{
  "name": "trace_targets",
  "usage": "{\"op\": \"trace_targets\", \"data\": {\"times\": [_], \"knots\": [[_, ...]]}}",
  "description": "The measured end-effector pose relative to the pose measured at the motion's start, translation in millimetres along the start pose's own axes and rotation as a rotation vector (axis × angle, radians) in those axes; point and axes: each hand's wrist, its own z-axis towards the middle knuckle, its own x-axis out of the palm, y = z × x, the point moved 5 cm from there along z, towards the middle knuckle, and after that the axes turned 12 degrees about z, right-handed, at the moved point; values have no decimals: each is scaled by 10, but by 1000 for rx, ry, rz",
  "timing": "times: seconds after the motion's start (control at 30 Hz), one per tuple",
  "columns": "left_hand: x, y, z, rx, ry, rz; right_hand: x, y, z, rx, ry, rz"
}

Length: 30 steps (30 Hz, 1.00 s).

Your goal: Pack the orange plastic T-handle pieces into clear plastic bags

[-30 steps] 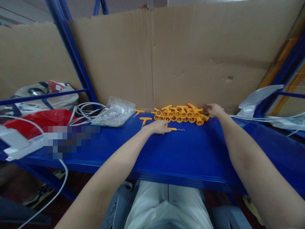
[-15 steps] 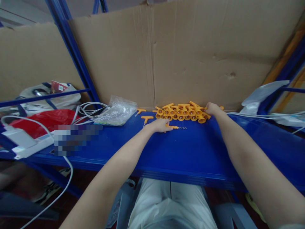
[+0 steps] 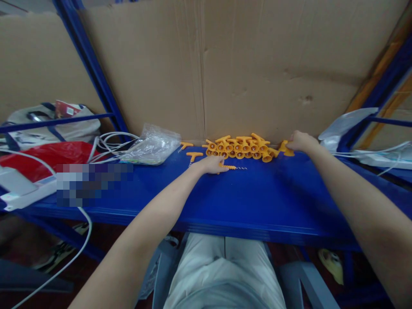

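Observation:
My left hand [image 3: 211, 164] is closed on a corkscrew [image 3: 231, 168] with a yellow threaded shaft, its bare metal spiral pointing right just above the table. Farther right, my right hand [image 3: 301, 140] grips a yellow bell-shaped corkscrew piece [image 3: 286, 149], its flared end toward me. Between the hands, against the cardboard, lies a stacked row of yellow corkscrews [image 3: 246, 148] with T-handles behind and round bell mouths facing me. Left of that row, a loose T-handled corkscrew [image 3: 194, 155] lies partly behind my left arm, with another T-handled corkscrew [image 3: 186, 145] beyond it.
Cardboard [image 3: 251, 68] walls off the back of the blue table [image 3: 238, 197]. To the left are a clear plastic bag [image 3: 156, 146], white cables [image 3: 111, 143], a red bag [image 3: 54, 159] and a power strip [image 3: 28, 195]. White plastic [image 3: 341, 126] leans at the right.
My right hand has moved right, away from the row's end, and the yellow bell-shaped piece now shows in it. My left hand still holds its corkscrew. The view has shifted slightly.

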Motion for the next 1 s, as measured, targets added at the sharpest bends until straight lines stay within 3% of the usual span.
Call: {"op": "trace_targets", "data": {"times": [0.07,0.13,0.23,0.53,0.77,1.0], "knots": [[3,5,7,4,-4,-9,-20,67,-185,57,81,-86],[3,9,10,2,-4,-8,11,195,-366,29,122,-12],[-17,32,7,-34,-22,-6,150,378,-561,-115,117,170],[-126,202,5,-155,-194,-19,721,493,-720,-383,357,467],[-138,218,15,-151,-229,6,701,734,-898,-536,214,319],[-138,205,6,-118,-233,21,635,837,-976,-596,112,253]]}}
